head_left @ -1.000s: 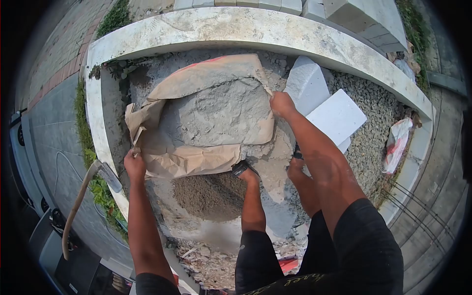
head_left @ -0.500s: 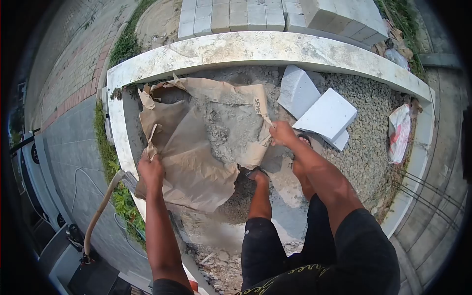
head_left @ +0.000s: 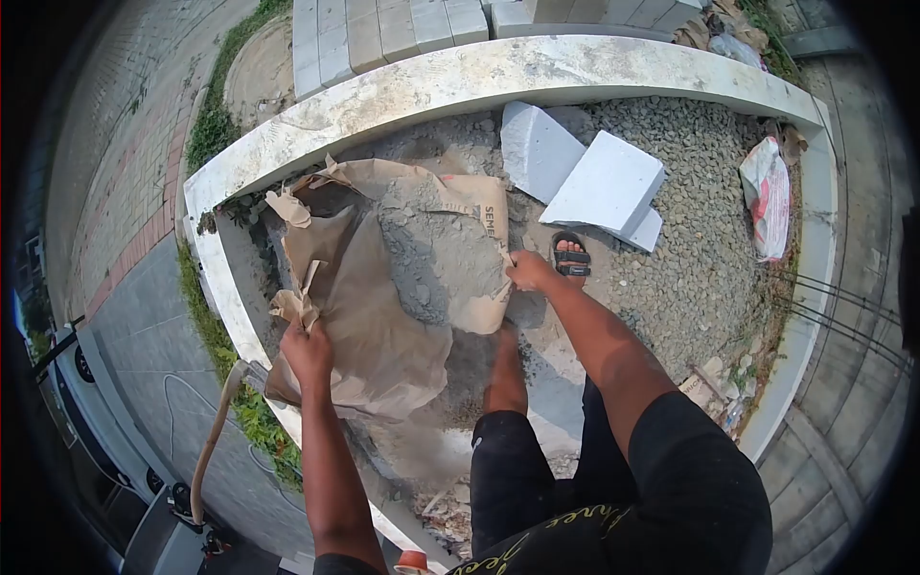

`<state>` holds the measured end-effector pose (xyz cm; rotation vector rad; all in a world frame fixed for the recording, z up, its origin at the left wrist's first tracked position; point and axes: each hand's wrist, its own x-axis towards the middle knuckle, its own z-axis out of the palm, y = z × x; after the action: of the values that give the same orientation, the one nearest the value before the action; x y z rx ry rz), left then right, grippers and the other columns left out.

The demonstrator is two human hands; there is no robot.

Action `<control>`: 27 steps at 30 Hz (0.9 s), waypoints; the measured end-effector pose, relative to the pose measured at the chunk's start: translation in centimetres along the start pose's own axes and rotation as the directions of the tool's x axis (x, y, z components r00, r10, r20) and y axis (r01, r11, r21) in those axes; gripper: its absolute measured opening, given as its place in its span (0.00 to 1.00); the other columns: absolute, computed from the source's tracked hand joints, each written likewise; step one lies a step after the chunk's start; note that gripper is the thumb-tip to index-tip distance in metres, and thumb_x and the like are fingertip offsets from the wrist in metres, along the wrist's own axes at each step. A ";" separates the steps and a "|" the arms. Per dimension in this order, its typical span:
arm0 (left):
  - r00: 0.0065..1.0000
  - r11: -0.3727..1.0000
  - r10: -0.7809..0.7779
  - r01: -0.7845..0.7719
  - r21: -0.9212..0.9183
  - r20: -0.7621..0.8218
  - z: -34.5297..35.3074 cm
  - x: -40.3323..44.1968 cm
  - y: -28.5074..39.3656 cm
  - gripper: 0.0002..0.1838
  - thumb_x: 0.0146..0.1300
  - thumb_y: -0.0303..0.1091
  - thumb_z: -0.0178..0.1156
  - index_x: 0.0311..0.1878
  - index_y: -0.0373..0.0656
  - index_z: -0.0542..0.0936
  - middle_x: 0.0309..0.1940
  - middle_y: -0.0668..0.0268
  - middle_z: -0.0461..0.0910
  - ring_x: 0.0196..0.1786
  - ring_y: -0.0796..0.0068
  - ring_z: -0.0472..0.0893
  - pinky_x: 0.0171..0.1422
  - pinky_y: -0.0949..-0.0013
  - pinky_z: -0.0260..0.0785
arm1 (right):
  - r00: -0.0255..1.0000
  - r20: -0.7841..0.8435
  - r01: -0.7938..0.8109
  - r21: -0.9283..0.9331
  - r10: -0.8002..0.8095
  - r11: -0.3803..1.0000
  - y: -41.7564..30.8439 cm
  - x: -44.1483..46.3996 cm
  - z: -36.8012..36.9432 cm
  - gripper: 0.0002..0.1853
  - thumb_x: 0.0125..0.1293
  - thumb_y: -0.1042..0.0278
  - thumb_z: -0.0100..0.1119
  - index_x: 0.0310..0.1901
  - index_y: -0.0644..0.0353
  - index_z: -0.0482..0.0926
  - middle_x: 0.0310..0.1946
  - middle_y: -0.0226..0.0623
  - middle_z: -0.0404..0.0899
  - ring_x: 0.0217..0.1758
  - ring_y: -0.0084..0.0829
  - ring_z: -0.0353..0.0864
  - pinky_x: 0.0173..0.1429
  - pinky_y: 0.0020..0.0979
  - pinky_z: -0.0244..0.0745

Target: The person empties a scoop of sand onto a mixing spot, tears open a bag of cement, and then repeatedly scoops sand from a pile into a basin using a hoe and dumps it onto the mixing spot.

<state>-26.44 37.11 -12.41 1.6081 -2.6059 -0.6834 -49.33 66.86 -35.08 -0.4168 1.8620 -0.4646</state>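
Left fingers [head_left: 305,337] and right fingers [head_left: 523,272] clenched on torn paper bag [head_left: 359,307], left foot hidden behind it, lettering [head_left: 489,220] cut off

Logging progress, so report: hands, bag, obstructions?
Left hand and right hand gripping opposite sides of paper bag. Bag open, grey powder exposed. Lower leg at its near edge; white blocks beyond right hand.

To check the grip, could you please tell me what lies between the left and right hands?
In the head view, the torn paper bag, with grey powder in it, lies between the left hand and the right hand.
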 end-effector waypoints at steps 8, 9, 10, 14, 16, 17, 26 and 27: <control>1.000 0.996 0.003 -0.002 -0.090 0.005 0.5 -1.5 0.2 0.13 0.55 0.25 0.52 0.43 0.33 0.80 0.34 0.48 0.83 0.38 0.50 0.82 0.46 0.62 0.71 | 0.943 0.054 -0.303 0.553 0.329 0.776 -2.6 4.1 -0.3 0.59 0.52 0.33 0.65 0.71 0.70 0.46 0.65 0.59 0.62 0.65 0.50 0.69 0.58 0.55 0.72; 1.000 0.997 -0.011 0.012 -0.073 0.007 0.4 -1.6 0.6 0.14 0.55 0.24 0.52 0.43 0.32 0.80 0.34 0.49 0.83 0.39 0.51 0.83 0.46 0.63 0.71 | 0.934 0.039 -0.308 0.589 0.354 0.748 -2.7 4.9 0.5 0.59 0.52 0.31 0.65 0.71 0.70 0.48 0.65 0.59 0.63 0.66 0.49 0.67 0.60 0.53 0.71; 1.000 0.998 -0.025 0.025 -0.055 0.009 0.4 -1.6 1.0 0.14 0.55 0.24 0.51 0.43 0.32 0.80 0.34 0.50 0.83 0.39 0.52 0.83 0.47 0.63 0.71 | 0.925 0.024 -0.311 0.623 0.379 0.717 -2.5 5.6 1.1 0.60 0.51 0.30 0.64 0.71 0.70 0.49 0.65 0.59 0.63 0.68 0.48 0.66 0.62 0.51 0.70; 1.000 0.999 0.016 -0.016 -0.036 -0.005 0.4 -1.5 1.1 0.14 0.56 0.25 0.53 0.44 0.32 0.80 0.32 0.46 0.82 0.40 0.48 0.83 0.45 0.61 0.72 | 0.907 -0.087 -0.305 0.542 0.413 0.783 -1.3 7.0 2.3 0.55 0.55 0.32 0.62 0.69 0.71 0.53 0.62 0.59 0.67 0.66 0.47 0.69 0.62 0.44 0.70; 1.000 1.000 0.023 -0.023 -0.008 -0.013 0.6 -1.5 0.6 0.13 0.55 0.24 0.53 0.43 0.31 0.79 0.31 0.46 0.82 0.39 0.49 0.83 0.44 0.61 0.72 | 0.905 -0.281 -0.201 0.380 0.319 0.903 -0.7 7.5 2.8 0.43 0.61 0.36 0.57 0.61 0.73 0.67 0.54 0.61 0.74 0.59 0.51 0.75 0.58 0.43 0.72; 1.000 1.000 0.021 -0.021 -0.010 -0.010 0.7 -1.6 0.5 0.13 0.55 0.24 0.53 0.43 0.31 0.79 0.31 0.46 0.82 0.39 0.49 0.83 0.44 0.61 0.72 | 0.904 -0.280 -0.205 0.378 0.323 0.903 -0.3 7.7 2.9 0.43 0.61 0.36 0.57 0.61 0.73 0.67 0.54 0.61 0.74 0.59 0.51 0.75 0.58 0.43 0.72; 1.000 0.999 0.024 -0.024 -0.041 -0.009 0.6 -2.5 3.7 0.12 0.54 0.23 0.53 0.42 0.30 0.79 0.29 0.45 0.81 0.35 0.48 0.83 0.40 0.61 0.72 | 0.870 -0.448 -0.104 0.241 0.205 0.965 -1.0 6.7 2.5 0.29 0.66 0.41 0.52 0.40 0.67 0.79 0.38 0.60 0.80 0.46 0.57 0.79 0.51 0.48 0.72; 0.999 0.997 0.033 -0.035 -0.074 -0.018 0.8 -2.7 3.5 0.12 0.54 0.23 0.54 0.41 0.30 0.79 0.29 0.45 0.81 0.35 0.48 0.83 0.40 0.61 0.72 | 0.865 -0.465 -0.077 0.247 0.188 0.966 -1.1 6.5 2.4 0.29 0.66 0.42 0.51 0.39 0.67 0.79 0.36 0.60 0.80 0.44 0.57 0.79 0.49 0.48 0.72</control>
<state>-28.33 41.01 -11.22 1.5389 -2.5574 -0.7518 -49.03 62.40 -40.51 -0.0111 2.2739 -0.7231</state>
